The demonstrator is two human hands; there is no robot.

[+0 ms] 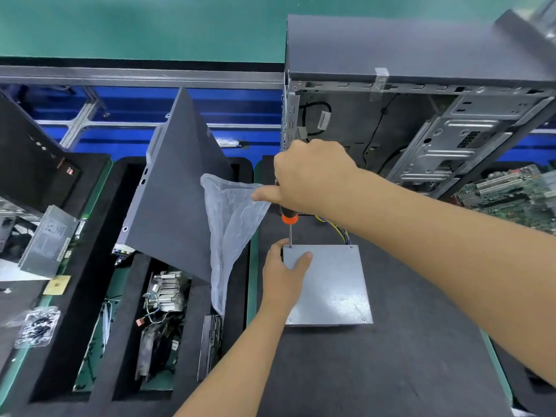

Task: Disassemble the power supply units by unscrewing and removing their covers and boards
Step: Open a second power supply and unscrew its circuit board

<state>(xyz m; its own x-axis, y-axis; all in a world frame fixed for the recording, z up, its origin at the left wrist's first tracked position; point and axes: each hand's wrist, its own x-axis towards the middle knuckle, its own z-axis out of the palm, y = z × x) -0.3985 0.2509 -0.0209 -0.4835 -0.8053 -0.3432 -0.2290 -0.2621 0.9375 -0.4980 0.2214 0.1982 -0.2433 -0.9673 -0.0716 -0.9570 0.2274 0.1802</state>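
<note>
Flat grey power supply unit (331,290) on dark mat, cover still screwed.

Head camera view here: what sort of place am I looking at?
Probably an electronics teardown or recycling workbench. An opened computer case stands at the back, a bare motherboard lies at right, and the right hand drives a screwdriver into a power supply unit.
</note>
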